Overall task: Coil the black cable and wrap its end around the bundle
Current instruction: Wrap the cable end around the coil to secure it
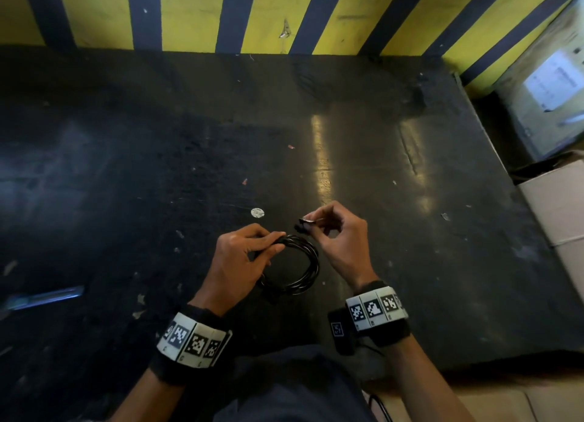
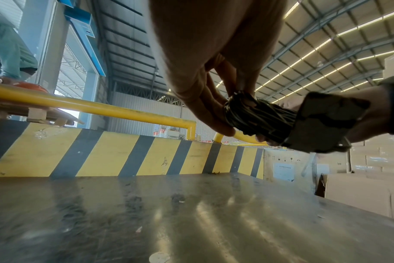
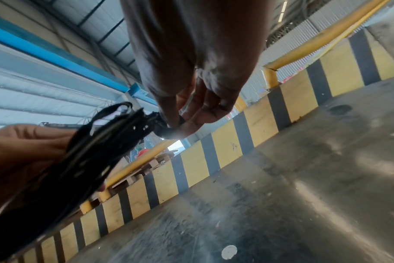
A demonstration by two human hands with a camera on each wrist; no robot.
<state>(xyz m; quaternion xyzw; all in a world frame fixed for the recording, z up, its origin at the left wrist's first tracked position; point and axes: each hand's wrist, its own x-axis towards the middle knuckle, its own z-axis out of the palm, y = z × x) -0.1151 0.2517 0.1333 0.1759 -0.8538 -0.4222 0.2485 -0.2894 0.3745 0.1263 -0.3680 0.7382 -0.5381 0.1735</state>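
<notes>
The black cable (image 1: 303, 263) is wound into a round coil of several loops, held just above the dark table (image 1: 158, 168). My left hand (image 1: 249, 254) pinches the coil at its upper left side between thumb and fingers; the left wrist view shows the bundled loops (image 2: 259, 117) under those fingers (image 2: 205, 105). My right hand (image 1: 328, 232) pinches the cable's end with its plug (image 1: 305, 224) just above and right of the coil. In the right wrist view the plug (image 3: 167, 132) sits between my thumb and fingers, with the coil (image 3: 90, 151) to its left.
A yellow and black striped barrier (image 1: 284, 13) runs along the far edge of the table. Cardboard boxes (image 1: 559, 200) stand off the right edge. A small white disc (image 1: 257, 213) lies on the table beyond my hands. A bluish tool (image 1: 44, 296) lies at left.
</notes>
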